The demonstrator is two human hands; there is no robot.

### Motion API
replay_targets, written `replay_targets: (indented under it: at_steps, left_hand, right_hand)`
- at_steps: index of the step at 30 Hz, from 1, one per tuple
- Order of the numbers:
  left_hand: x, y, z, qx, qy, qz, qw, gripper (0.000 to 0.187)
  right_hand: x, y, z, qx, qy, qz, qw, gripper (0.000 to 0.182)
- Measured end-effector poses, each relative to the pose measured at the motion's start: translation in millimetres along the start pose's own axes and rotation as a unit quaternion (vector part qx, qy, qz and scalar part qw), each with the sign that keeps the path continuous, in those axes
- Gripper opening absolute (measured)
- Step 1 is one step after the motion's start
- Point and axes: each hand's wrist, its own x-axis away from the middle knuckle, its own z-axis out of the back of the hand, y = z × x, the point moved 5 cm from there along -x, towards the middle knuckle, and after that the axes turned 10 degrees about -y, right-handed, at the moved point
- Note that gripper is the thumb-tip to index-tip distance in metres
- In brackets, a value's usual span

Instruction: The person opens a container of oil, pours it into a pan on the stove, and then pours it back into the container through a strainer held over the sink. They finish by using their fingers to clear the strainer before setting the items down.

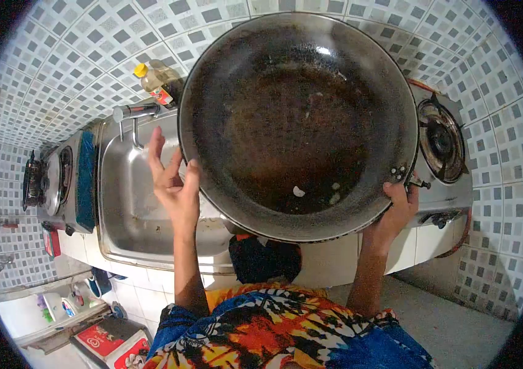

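Observation:
A large dark wok (298,135) fills the middle of the head view, its browned inside turned toward me. White flecks and a little wet shine show on its inner surface. My right hand (397,209) is closed on its lower right edge, by the rivets and short handle stub (420,184), with the thumb over the rim. At the left rim, my left hand (177,194) is open with its fingers spread, the thumb tip right at the edge. Behind that hand lies the steel sink (132,209).
A tap (135,111) and a yellow-capped bottle (156,83) stand behind the sink. To the right is a gas burner (441,138), partly covered by the wok; another stove (58,178) sits far left. A dark bag-like item (264,261) hangs at the counter front.

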Motion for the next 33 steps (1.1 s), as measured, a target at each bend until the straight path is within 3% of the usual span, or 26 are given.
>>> replay_targets:
  at_steps: [16,22,25,27,28,30,33]
  left_hand:
    - [-5.4,-16.0,-17.4,0.000,-0.023,0.050,0.998,0.033]
    - [1.9,-28.3,-17.4,0.052,-0.032,0.092,0.994,0.037]
    - [10.9,-25.1,-2.3,0.081,-0.043,0.128,0.988,0.045]
    - [19.0,-24.8,12.1,0.123,-0.061,0.148,0.979,0.048]
    - [24.9,-26.5,22.2,0.124,-0.057,0.147,0.980,0.048]
    - [39.8,-37.3,40.2,0.153,-0.064,0.157,0.974,0.043]
    - [65.8,-61.1,65.8,0.172,-0.073,0.200,0.962,0.040]
  right_hand:
    - [-20.1,-2.8,8.4,0.067,-0.054,0.002,0.996,0.042]
    - [-7.8,-6.7,9.2,0.083,-0.099,-0.021,0.991,0.052]
    - [11.0,-8.9,12.0,0.032,-0.096,0.007,0.995,0.056]
    - [35.6,-22.6,18.9,0.092,-0.038,0.132,0.986,0.051]
    - [45.9,-23.2,20.7,0.091,-0.042,0.134,0.986,0.051]
    - [67.9,-34.9,21.4,0.194,-0.030,0.234,0.952,0.046]
    - [87.2,-39.8,8.6,0.205,-0.059,0.275,0.937,0.045]
